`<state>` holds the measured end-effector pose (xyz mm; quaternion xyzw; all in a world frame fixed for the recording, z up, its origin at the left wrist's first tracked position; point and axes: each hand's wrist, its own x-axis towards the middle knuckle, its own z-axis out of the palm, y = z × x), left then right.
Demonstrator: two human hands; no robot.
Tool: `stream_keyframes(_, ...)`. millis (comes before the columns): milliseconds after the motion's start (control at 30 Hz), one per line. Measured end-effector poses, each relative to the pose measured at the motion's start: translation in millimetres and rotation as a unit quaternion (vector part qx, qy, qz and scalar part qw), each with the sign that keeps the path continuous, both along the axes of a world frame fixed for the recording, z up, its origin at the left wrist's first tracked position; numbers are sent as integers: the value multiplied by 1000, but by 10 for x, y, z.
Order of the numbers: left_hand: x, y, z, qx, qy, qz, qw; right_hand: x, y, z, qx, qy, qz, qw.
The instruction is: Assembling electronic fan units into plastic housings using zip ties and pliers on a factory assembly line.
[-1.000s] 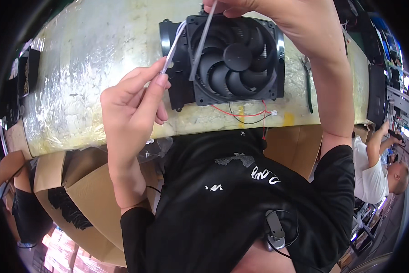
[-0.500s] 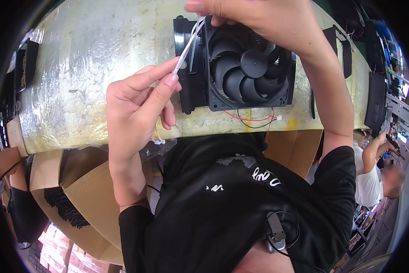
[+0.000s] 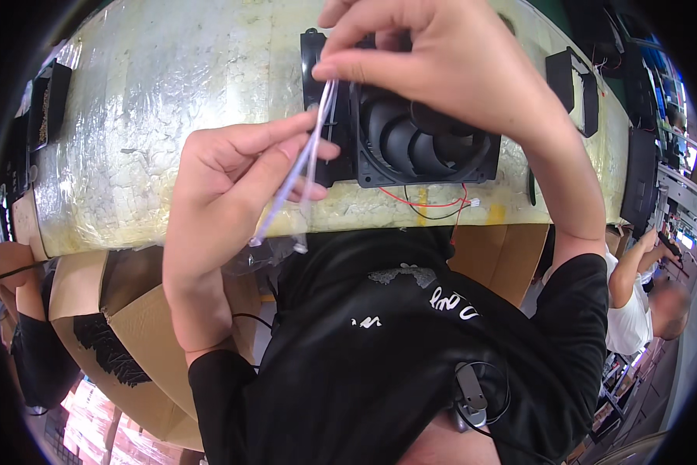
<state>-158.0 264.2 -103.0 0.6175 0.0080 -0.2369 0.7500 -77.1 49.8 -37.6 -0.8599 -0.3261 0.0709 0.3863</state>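
Note:
My right hand [image 3: 410,62] pinches a pair of pale white-and-violet wires [image 3: 309,167] between thumb and forefinger, above the left side of a black cooling fan [image 3: 402,143]. Two loose strands dangle from that pinch, their ends blurred, one with a small white connector [image 3: 300,248]. Behind the strands is my left hand [image 3: 240,174], its fingers apart and seemingly not gripping them. The fan sits in a black frame on the table, partly hidden by my right hand. Red and black leads [image 3: 426,203] with a white plug trail from its near edge.
Clear film covers the pale worktable [image 3: 170,93]. Black rectangular frames stand at the left [image 3: 50,101] and right [image 3: 577,85]. Below the near edge is an open cardboard box [image 3: 151,341]. A person in white [image 3: 631,302] is at the far right; another person's arm shows at left.
My right hand has moved down and nearer, now over more of the fan. The wires, held taut between both hands before, now hang as two separate strands. My left hand's fingers have loosened.

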Motion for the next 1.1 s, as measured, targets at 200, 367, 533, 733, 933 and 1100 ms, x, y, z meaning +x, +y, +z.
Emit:
stream_keyframes(200,-36,-75,13,36,52,-49,997,-101,-11,-71,-105,52,41,992)
stream_keyframes(367,-137,-232,-99,312,-276,24,909,-133,-6,-198,-133,-49,21,990)
stream_keyframes(533,-90,-298,-185,293,-334,35,895,-180,-106,-250,-141,-25,36,989)
stream_keyframes(733,-151,-86,-287,76,-136,57,986,-333,-40,-350,-23,-98,92,991)
stream_keyframes(933,-105,33,-382,-115,-6,11,993,-350,-35,-400,-40,-180,112,976)
stream_keyframes(1100,11,-53,-563,-46,-35,45,997,-256,-85,-513,-29,-207,82,974)
